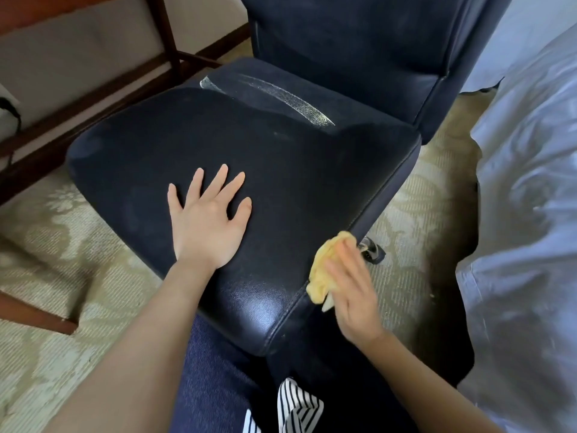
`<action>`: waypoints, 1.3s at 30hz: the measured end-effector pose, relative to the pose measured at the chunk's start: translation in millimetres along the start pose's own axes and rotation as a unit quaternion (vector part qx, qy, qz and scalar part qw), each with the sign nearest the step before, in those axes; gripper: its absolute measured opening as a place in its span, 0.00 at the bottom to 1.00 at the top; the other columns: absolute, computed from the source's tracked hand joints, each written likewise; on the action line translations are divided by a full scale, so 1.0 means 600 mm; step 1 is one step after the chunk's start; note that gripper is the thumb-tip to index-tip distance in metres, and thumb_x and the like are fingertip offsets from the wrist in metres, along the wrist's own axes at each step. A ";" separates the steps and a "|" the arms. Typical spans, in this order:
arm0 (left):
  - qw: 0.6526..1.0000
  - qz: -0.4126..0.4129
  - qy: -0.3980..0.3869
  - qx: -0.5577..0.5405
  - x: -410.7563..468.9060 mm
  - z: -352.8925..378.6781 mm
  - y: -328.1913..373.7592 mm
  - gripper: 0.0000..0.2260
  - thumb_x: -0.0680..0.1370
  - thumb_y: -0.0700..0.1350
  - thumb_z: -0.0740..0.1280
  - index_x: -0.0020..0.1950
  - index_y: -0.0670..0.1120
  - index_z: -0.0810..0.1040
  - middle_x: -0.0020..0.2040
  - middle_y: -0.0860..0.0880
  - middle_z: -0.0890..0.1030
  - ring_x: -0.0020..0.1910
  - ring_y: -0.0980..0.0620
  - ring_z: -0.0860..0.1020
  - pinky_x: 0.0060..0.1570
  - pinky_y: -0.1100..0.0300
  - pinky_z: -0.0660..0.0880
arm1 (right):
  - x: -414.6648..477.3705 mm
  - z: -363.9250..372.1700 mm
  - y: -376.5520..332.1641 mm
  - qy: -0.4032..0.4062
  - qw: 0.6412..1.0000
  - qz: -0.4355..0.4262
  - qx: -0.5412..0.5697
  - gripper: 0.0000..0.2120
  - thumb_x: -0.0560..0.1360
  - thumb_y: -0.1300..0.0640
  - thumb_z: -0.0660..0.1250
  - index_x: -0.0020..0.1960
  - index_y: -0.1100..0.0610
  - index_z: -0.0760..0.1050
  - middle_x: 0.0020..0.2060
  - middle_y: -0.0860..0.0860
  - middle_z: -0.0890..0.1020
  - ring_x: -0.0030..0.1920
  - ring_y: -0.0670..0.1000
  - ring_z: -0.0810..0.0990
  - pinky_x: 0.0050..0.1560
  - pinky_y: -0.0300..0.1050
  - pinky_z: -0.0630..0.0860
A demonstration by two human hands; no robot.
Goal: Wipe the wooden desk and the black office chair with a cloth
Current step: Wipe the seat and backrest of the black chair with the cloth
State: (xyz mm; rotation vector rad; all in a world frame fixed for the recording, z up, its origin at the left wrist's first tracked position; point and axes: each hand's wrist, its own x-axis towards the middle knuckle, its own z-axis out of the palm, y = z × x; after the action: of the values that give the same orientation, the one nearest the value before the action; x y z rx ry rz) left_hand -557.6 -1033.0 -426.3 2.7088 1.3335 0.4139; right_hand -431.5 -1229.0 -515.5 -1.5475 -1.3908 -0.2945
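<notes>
Left hand [207, 218] lies flat, fingers spread, on the black office chair [249, 170] seat near its front edge. Right hand [349, 292] presses a bunched yellow cloth [321, 270] against the seat's right side edge; its grip is blurred, fingers look fairly straight. Wooden desk legs [168, 35] at upper left.

The black chair's seat [265, 170] lies mostly bare toward its rear edge and left corner — only the left hand [207, 218] presses flat near the front edge. The backrest [352, 48] walls off the rear. Along the right edge the right hand [351, 295] and yellow cloth [323, 270] fill a narrow gap — white bedding [524, 214] crowds close there.
</notes>
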 end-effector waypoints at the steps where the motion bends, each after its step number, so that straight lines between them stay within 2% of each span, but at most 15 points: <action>1: 1.000 0.000 0.001 0.000 0.000 0.000 0.000 0.23 0.78 0.60 0.48 0.74 0.62 0.60 0.76 0.59 0.58 0.77 0.51 0.50 0.73 0.44 0.40 | 0.020 -0.003 0.005 0.015 0.997 0.050 0.051 0.13 0.84 0.57 0.50 0.56 0.60 0.72 0.64 0.52 0.71 0.66 0.52 0.69 0.67 0.42 0.65; 3: 1.000 -0.001 0.004 0.002 0.000 0.001 0.000 0.23 0.78 0.60 0.48 0.74 0.62 0.61 0.76 0.59 0.58 0.77 0.50 0.50 0.73 0.44 0.41 | 0.066 -0.012 0.022 0.085 0.983 0.130 0.100 0.15 0.82 0.66 0.50 0.54 0.49 0.71 0.53 0.54 0.72 0.57 0.49 0.73 0.61 0.39 0.67; 4: 1.000 -0.001 0.006 0.002 0.000 0.002 0.001 0.23 0.78 0.60 0.49 0.74 0.62 0.61 0.76 0.58 0.58 0.77 0.50 0.50 0.73 0.43 0.41 | 0.088 -0.017 0.034 0.121 0.974 0.172 0.089 0.19 0.82 0.67 0.51 0.59 0.44 0.67 0.56 0.53 0.73 0.60 0.44 0.73 0.63 0.36 0.66; 7: 1.000 -0.003 0.008 0.003 -0.002 0.003 0.006 0.22 0.79 0.60 0.49 0.74 0.62 0.61 0.76 0.58 0.59 0.77 0.50 0.50 0.73 0.43 0.41 | 0.127 -0.026 0.085 0.170 0.924 0.335 0.067 0.19 0.83 0.58 0.51 0.73 0.54 0.61 0.71 0.50 0.68 0.72 0.46 0.64 0.69 0.28 0.57; 10: 1.000 -0.009 0.009 -0.009 -0.003 0.004 0.015 0.22 0.79 0.60 0.49 0.73 0.62 0.61 0.76 0.58 0.59 0.77 0.50 0.50 0.73 0.44 0.40 | 0.159 -0.045 0.131 0.166 0.899 0.400 0.066 0.20 0.83 0.52 0.51 0.74 0.55 0.61 0.71 0.50 0.68 0.71 0.47 0.65 0.61 0.20 0.56; 12: 1.000 -0.014 0.009 -0.014 -0.006 0.006 0.022 0.23 0.79 0.60 0.49 0.74 0.62 0.61 0.76 0.58 0.58 0.77 0.50 0.49 0.73 0.45 0.40 | 0.188 -0.061 0.154 0.170 0.883 0.427 0.096 0.20 0.83 0.52 0.52 0.73 0.55 0.63 0.68 0.50 0.71 0.68 0.47 0.68 0.64 0.27 0.61; 15: 1.000 -0.020 0.013 -0.019 -0.008 0.009 0.034 0.23 0.79 0.60 0.49 0.74 0.61 0.61 0.76 0.58 0.58 0.77 0.49 0.49 0.73 0.45 0.40 | 0.227 -0.083 0.194 0.185 0.843 0.476 0.168 0.19 0.83 0.54 0.51 0.73 0.55 0.64 0.66 0.50 0.72 0.65 0.48 0.71 0.69 0.45 0.65; 17: 0.999 -0.025 0.016 -0.018 -0.009 0.012 0.041 0.23 0.79 0.59 0.49 0.74 0.61 0.61 0.76 0.58 0.58 0.77 0.49 0.49 0.73 0.44 0.40 | 0.251 -0.093 0.216 0.194 0.801 0.524 0.214 0.19 0.84 0.54 0.49 0.73 0.54 0.64 0.65 0.51 0.73 0.64 0.50 0.72 0.68 0.49 0.68; 19: 0.999 -0.028 0.019 -0.016 -0.010 0.014 0.048 0.23 0.79 0.59 0.49 0.74 0.60 0.61 0.76 0.57 0.58 0.77 0.48 0.49 0.73 0.43 0.41 | 0.262 -0.097 0.223 0.189 0.785 0.544 0.227 0.19 0.84 0.54 0.49 0.73 0.52 0.64 0.64 0.51 0.74 0.63 0.51 0.74 0.67 0.50 0.69; 25: 0.998 -0.048 0.039 -0.028 -0.010 0.019 0.058 0.21 0.79 0.58 0.51 0.73 0.60 0.64 0.76 0.57 0.61 0.77 0.48 0.51 0.72 0.42 0.41 | 0.198 -0.068 0.136 0.185 0.832 0.492 0.178 0.19 0.83 0.52 0.54 0.73 0.53 0.66 0.66 0.48 0.74 0.66 0.47 0.71 0.70 0.49 0.66; 29: 0.998 -0.050 0.043 -0.024 -0.012 0.019 0.057 0.21 0.79 0.57 0.52 0.73 0.59 0.64 0.76 0.56 0.61 0.77 0.48 0.51 0.72 0.41 0.41 | 0.096 -0.024 0.027 0.207 0.879 0.395 0.169 0.19 0.83 0.57 0.53 0.73 0.56 0.64 0.67 0.42 0.71 0.68 0.40 0.68 0.71 0.39 0.62; 31: 0.998 -0.046 0.039 -0.016 -0.013 0.018 0.055 0.21 0.80 0.57 0.51 0.73 0.59 0.63 0.76 0.56 0.60 0.77 0.48 0.50 0.72 0.41 0.41 | 0.047 -0.009 -0.014 0.211 0.886 0.370 0.181 0.19 0.82 0.60 0.54 0.73 0.58 0.64 0.69 0.46 0.71 0.70 0.42 0.67 0.72 0.40 0.61; 33: 0.998 -0.044 0.036 -0.009 -0.012 0.017 0.050 0.21 0.80 0.57 0.50 0.73 0.59 0.62 0.76 0.56 0.59 0.77 0.49 0.50 0.72 0.42 0.41 | 0.009 0.007 -0.053 0.183 0.914 0.328 0.153 0.20 0.81 0.60 0.55 0.73 0.53 0.64 0.71 0.51 0.69 0.72 0.47 0.65 0.72 0.42 0.60; 36: 0.999 -0.037 0.032 -0.008 -0.009 0.014 0.041 0.21 0.80 0.58 0.50 0.73 0.60 0.63 0.76 0.57 0.59 0.77 0.49 0.50 0.72 0.42 0.41 | -0.029 0.007 -0.077 0.114 0.972 0.178 0.101 0.18 0.79 0.61 0.57 0.69 0.57 0.68 0.71 0.58 0.66 0.73 0.56 0.62 0.73 0.50 0.59; 39: 0.999 -0.030 0.031 -0.008 -0.007 0.009 0.031 0.21 0.80 0.57 0.50 0.73 0.61 0.63 0.76 0.57 0.60 0.77 0.50 0.51 0.72 0.42 0.40 | -0.037 0.010 -0.086 0.016 0.998 -0.017 0.055 0.14 0.81 0.60 0.56 0.64 0.60 0.72 0.69 0.49 0.71 0.72 0.55 0.64 0.71 0.53 0.61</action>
State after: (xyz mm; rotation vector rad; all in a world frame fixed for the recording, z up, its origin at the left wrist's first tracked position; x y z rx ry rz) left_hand -544.3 -1047.4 -428.8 2.6562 1.4153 0.5042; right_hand -484.9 -1245.6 -509.1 -1.4259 -1.3869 -0.2576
